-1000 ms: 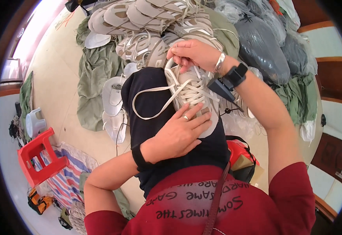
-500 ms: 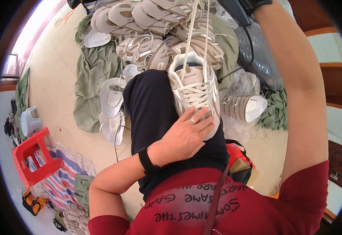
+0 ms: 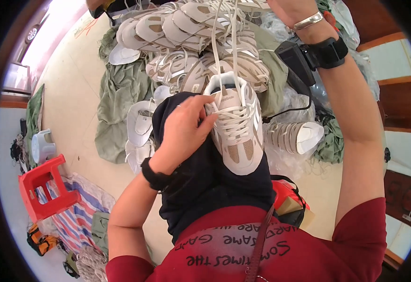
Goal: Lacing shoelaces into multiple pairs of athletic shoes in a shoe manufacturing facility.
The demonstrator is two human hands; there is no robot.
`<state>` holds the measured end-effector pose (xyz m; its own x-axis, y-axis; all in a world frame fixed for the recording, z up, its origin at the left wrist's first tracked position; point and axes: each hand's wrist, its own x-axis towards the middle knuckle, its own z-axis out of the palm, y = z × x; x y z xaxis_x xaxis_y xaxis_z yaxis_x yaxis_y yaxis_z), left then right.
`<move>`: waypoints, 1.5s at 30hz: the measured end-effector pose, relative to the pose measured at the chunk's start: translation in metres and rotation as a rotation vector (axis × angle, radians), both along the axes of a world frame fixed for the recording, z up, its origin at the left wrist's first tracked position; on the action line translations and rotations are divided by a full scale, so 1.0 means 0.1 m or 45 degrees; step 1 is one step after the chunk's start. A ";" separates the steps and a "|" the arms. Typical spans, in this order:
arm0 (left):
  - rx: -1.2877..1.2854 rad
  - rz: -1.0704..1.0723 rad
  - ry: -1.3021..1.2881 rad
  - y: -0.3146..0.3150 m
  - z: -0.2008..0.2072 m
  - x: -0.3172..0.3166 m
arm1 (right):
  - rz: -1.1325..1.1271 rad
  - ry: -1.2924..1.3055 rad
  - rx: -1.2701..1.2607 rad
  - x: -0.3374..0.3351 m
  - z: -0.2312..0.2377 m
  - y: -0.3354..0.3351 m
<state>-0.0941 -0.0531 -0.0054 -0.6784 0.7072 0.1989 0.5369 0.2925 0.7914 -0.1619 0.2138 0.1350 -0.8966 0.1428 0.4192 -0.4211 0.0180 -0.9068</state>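
A beige and white sneaker (image 3: pixel 238 157) rests on my dark-trousered thigh, its toe toward me. White laces criss-cross over its tongue, and two long lace ends (image 3: pixel 235 51) run taut up past the top edge of the picture. My left hand (image 3: pixel 186 124) is at the shoe's left side, thumb and forefinger closing on the upper beside the eyelets; its other fingers are partly hidden. Raised at the top right, my right hand (image 3: pixel 292 11) wears a bracelet and a black strapped device. Its fingers are cut off by the picture's edge, so their grip is hidden.
A heap of similar sneakers (image 3: pixel 182 28) lies just beyond my knee on green cloth (image 3: pixel 118 103). White shoe parts (image 3: pixel 140 124) lie at its left, stacked uppers (image 3: pixel 285 136) at the right. A red stool (image 3: pixel 50 188) and a pale blue stool (image 3: pixel 43 145) stand left.
My left hand has moved from the sneaker's toe up to its left side near the tongue. My right hand has come lower into view, and the lace ends have shifted slightly left.
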 end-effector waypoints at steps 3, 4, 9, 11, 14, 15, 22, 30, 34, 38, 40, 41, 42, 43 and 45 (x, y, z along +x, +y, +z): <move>-0.076 -0.004 -0.064 0.10 -0.16 0.07 | 0.034 -0.008 -0.036 0.07 0.01 0.02; -0.104 0.017 -0.020 0.12 -0.20 0.09 | 0.023 -0.006 -0.035 0.10 0.00 0.03; -0.103 0.045 0.000 0.15 -0.24 0.09 | -0.048 -0.229 0.361 0.35 -0.12 0.01; -0.193 0.015 -0.037 0.10 -0.22 0.14 | -0.078 -0.337 0.741 0.58 -0.19 -0.06; -0.184 0.022 -0.007 0.07 -0.19 0.15 | 0.206 -0.367 1.130 1.05 -0.62 -0.23; -0.183 0.030 -0.012 0.06 -0.17 0.15 | 0.257 -0.283 1.251 1.21 -0.73 -0.27; -0.166 -0.057 0.228 0.01 -0.21 0.02 | 0.190 -0.360 1.435 1.77 -1.12 -0.35; -0.094 -0.060 0.203 0.03 -0.18 0.08 | -0.046 -0.395 1.236 1.86 -1.37 -0.43; -0.138 -0.056 0.238 0.04 -0.21 0.09 | -0.006 -0.488 1.197 1.87 -1.35 -0.44; -0.162 -0.127 0.162 0.01 -0.23 0.21 | 0.113 -0.559 1.160 1.91 -1.31 -0.47; -0.160 -0.154 0.090 -0.02 -0.22 0.38 | 0.106 -0.554 1.163 1.94 -1.31 -0.47; -0.173 -0.137 0.091 -0.02 -0.22 0.43 | 0.131 -0.574 1.176 1.94 -1.29 -0.47; -0.187 -0.119 0.091 -0.02 -0.21 0.45 | 0.155 -0.593 1.188 1.94 -1.28 -0.47; -0.187 -0.121 0.092 -0.02 -0.21 0.43 | 0.154 -0.593 1.188 1.92 -1.26 -0.45; -0.003 -0.040 0.070 -0.03 -0.19 0.38 | 0.107 -0.418 1.039 1.85 -1.18 -0.34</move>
